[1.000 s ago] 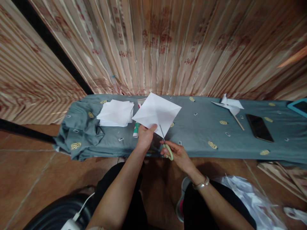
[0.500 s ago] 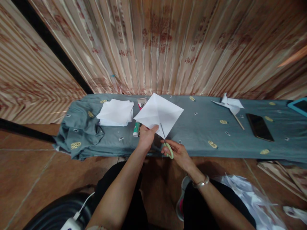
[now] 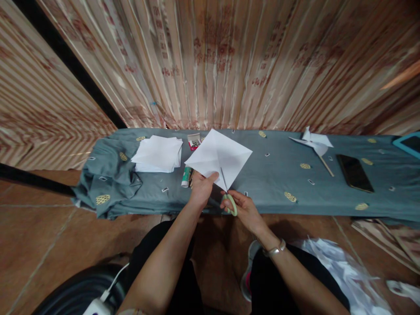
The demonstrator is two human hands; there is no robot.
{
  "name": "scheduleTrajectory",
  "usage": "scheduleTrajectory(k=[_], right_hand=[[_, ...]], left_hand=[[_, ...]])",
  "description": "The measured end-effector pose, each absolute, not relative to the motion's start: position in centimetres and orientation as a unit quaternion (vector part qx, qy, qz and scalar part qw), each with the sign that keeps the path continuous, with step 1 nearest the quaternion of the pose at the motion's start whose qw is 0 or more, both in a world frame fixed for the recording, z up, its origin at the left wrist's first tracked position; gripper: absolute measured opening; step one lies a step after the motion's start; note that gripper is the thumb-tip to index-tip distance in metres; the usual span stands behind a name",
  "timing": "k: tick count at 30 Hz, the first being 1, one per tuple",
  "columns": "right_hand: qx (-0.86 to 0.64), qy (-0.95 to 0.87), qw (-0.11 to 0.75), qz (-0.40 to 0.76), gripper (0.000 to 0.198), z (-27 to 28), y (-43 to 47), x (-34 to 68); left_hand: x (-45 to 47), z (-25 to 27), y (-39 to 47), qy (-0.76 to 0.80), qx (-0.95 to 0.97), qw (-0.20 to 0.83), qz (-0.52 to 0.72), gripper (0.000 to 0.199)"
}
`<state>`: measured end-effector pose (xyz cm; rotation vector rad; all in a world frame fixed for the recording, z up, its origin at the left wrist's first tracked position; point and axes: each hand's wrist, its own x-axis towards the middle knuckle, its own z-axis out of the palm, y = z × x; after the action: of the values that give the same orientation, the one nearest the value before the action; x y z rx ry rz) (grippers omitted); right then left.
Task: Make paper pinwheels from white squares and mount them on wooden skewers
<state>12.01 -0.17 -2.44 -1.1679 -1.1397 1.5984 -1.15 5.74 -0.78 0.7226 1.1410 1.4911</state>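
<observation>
A square white sheet of paper (image 3: 220,153), turned cornerwise with faint creases, is pinched at its lower edge by my left hand (image 3: 201,189), thumb on top. My right hand (image 3: 243,208) grips a pair of scissors (image 3: 232,204) by its pale green handles. One dark blade lies over the paper, pointing inward from its near corner. Below the sheet's left side, a green and white glue stick (image 3: 186,176) lies next to my left hand. Partly covered by the sheet's edge is a small open red and white box (image 3: 194,143) with small items inside.
A stack of white paper (image 3: 157,153) lies left on the cloth-covered bench (image 3: 278,175). To the right are a paper pinwheel (image 3: 315,143) on a stick, a phone (image 3: 355,173) and a blue-framed device (image 3: 408,144). A clear bag of paper scraps (image 3: 337,271) sits on the floor.
The paper has shifted very slightly to the right, uncovering more of the small red and white box. Both hands keep their grips, and the scissors stay at the near corner.
</observation>
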Motion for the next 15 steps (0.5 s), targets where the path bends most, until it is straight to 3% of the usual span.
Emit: scheduleTrajectory(k=[15], right_hand=[[-0.468, -0.463, 0.416, 0.628, 0.042, -1.81, 0.08, 12.29]], left_hand=[[-0.71, -0.27, 5.5, 0.478, 0.298, 0.549, 0.618, 0.019]])
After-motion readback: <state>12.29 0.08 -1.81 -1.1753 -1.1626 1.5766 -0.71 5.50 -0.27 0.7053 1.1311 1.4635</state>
